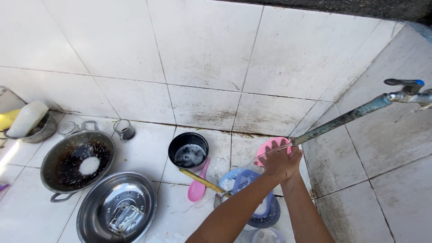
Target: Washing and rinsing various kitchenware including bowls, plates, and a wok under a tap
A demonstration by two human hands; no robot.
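Note:
My left hand (271,165) and my right hand (292,158) are pressed together just under the end of a long metal tap pipe (342,119). Between them they grip a clear glass (266,155), tilted on its side with its mouth toward the pipe. A pink round plate (271,145) shows right behind my fingers. Below my forearms lies a stack of blue and white dishes (266,215) with a clear lidded container on it. My hands hide most of the glass.
A black pot (188,150) of soapy water, a pink spoon (198,188) and a brass-handled ladle (201,180) lie left of my hands. Farther left are a dark wok (76,163), a steel tray (117,208), two glass mugs (123,130) and a bowl (38,130). The tap valve (407,91) is at the right.

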